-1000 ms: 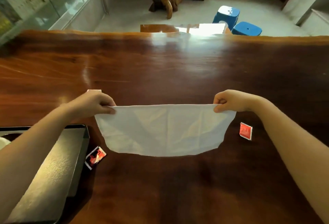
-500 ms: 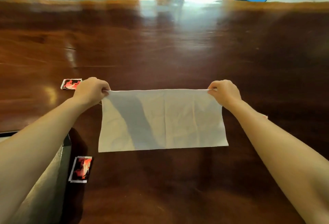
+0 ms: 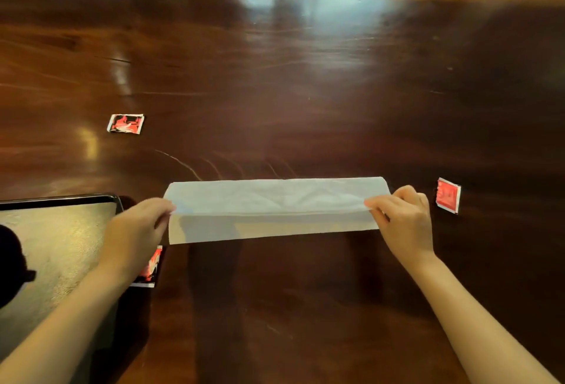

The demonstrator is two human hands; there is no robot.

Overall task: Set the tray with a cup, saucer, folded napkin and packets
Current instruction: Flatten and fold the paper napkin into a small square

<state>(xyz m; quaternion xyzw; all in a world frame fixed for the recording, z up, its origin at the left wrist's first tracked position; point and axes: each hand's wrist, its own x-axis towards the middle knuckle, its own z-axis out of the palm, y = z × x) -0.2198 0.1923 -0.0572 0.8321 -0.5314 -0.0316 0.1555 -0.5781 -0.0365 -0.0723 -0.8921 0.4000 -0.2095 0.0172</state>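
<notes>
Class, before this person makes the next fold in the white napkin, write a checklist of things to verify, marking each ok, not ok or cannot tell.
1. The left hand grips the left end of the napkin: ok.
2. The right hand pinches its right end: ok.
3. The upper layer's edge meets the near edge: not ok, a strip of the lower layer shows.
4. The far packet and the right packet lie apart from the napkin: ok.
5. The near packet is clear of it: cannot tell, the left wrist covers part.
6. The tray has bare room: ok.
</notes>
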